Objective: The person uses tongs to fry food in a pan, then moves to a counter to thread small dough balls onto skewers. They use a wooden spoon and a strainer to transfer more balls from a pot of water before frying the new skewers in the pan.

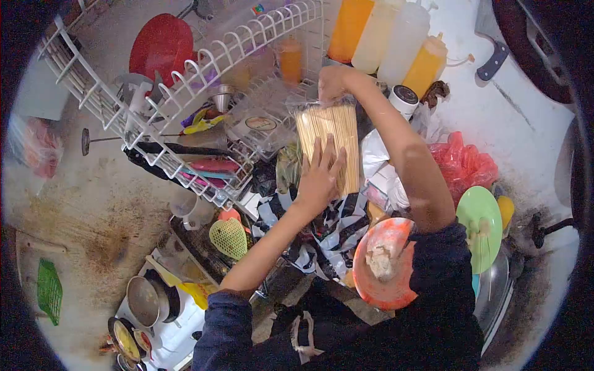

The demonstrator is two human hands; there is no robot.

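Note:
A clear plastic pack of thin wooden skewers (329, 127) stands in the middle, in front of the white wire rack. Flat across its lower part lies my left hand (322, 172), fingers spread and touching the skewers through the wrapper. At the pack's upper end my right hand (334, 85) has its fingers curled and closed on the plastic; the fingertips are partly hidden. Below the pack are crumpled black-and-white plastic bags (334, 238). An orange-and-white plate (383, 294) with a pale lump of food (382, 260) is beside my right sleeve.
The white wire rack (179, 93) holds a red plate (162, 49) and utensils. Several sauce bottles (405, 40) stand behind my right arm. A knife (493, 60), red plastic bag (464, 161) and green plate (479, 222) are on the right; pans (145, 301) sit lower left.

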